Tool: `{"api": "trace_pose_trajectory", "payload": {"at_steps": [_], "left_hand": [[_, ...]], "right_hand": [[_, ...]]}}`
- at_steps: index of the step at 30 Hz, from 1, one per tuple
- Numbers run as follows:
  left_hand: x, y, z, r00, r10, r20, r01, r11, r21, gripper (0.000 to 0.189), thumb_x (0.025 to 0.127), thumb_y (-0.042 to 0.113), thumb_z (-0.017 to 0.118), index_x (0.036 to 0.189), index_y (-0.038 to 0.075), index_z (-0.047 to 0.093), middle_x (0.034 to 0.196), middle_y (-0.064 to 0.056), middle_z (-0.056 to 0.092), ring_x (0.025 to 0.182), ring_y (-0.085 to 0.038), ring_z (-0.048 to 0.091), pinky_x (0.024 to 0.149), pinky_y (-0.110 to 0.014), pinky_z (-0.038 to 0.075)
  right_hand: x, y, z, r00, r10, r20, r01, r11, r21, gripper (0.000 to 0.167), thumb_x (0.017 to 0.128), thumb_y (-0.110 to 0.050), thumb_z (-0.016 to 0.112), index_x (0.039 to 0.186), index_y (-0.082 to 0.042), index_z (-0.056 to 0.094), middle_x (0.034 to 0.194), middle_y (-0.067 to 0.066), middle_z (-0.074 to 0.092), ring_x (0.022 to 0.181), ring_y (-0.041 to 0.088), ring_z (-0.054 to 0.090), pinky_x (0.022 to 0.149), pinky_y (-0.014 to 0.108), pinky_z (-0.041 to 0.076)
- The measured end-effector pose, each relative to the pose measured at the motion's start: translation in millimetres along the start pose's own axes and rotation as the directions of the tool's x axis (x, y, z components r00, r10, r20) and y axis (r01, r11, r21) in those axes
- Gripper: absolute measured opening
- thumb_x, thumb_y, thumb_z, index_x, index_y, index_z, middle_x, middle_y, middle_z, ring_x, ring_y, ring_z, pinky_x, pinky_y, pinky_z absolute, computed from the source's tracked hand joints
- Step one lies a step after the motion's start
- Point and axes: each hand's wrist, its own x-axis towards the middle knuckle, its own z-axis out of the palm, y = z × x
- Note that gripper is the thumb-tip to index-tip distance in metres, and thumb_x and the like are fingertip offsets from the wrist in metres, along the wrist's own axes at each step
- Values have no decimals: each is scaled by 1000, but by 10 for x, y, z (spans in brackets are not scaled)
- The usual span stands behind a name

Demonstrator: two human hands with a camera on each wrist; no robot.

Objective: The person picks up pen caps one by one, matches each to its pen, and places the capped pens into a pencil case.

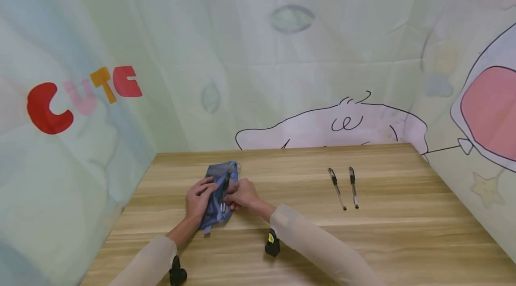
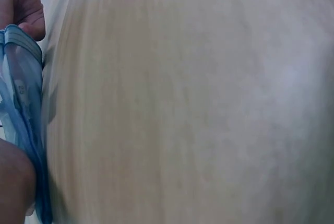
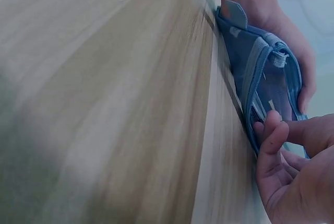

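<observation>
A blue mesh pencil pouch (image 1: 217, 170) lies near the table's left side with its zipped mouth spread apart. My left hand (image 1: 197, 201) holds the pouch's left side, fingers bent over the edge. From the right, my right hand (image 1: 246, 194) reaches into the mouth, thumb and fingertips pinched together at a dark-capped pen (image 1: 226, 183) inside; the tips are partly hidden. In the right wrist view, the right hand's bent fingers (image 3: 272, 148) are at the opening, below the zipper end. The left wrist view catches only part of the pouch (image 2: 26, 88) at its edge.
Two black-capped clear pens (image 1: 337, 188) (image 1: 353, 187) lie side by side on the right half of the wood-grain table (image 1: 290, 241). Printed fabric walls (image 1: 258, 75) enclose its back and sides.
</observation>
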Motion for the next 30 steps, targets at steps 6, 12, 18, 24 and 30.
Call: {"api": "trace_pose_trajectory", "payload": {"at_steps": [6,12,18,24,30], "left_hand": [[-12,-3,3,1000,1,4,-1,1000,-18,23,92,10,74,104,-9,76,131,-19,69,135,-30,57,103,-11,37],[-11,-2,10,1000,-7,1,7,1000,-22,23,92,9,74,104,-9,76,131,-19,69,135,-30,57,106,-14,38],[-12,-8,-9,1000,-22,17,22,1000,-19,25,92,12,75,107,-7,76,135,-18,67,138,-30,55,105,-11,37],[-15,-4,12,1000,-12,9,12,1000,-3,24,91,11,75,107,-8,76,133,-18,68,136,-29,56,102,-9,37],[-13,-21,1,999,-36,9,35,999,27,26,91,13,75,107,-7,76,134,-15,69,137,-27,55,107,-17,38]], "right_hand": [[26,8,59,1000,-9,6,9,1000,8,14,84,2,78,97,7,75,69,16,76,39,3,54,37,14,44],[1,0,61,1000,-22,22,21,1000,22,11,85,3,76,94,8,75,73,19,76,40,3,54,38,13,44],[-94,-18,-213,996,-66,54,65,998,8,20,86,3,74,104,12,74,81,24,76,42,3,56,42,16,50],[-149,10,-718,999,-40,16,42,995,-96,16,92,-1,70,104,9,74,86,19,78,51,5,61,47,17,53],[-202,130,-1206,995,0,-97,-14,990,-142,14,93,-2,69,102,7,76,85,19,78,51,7,61,47,19,52]]}}
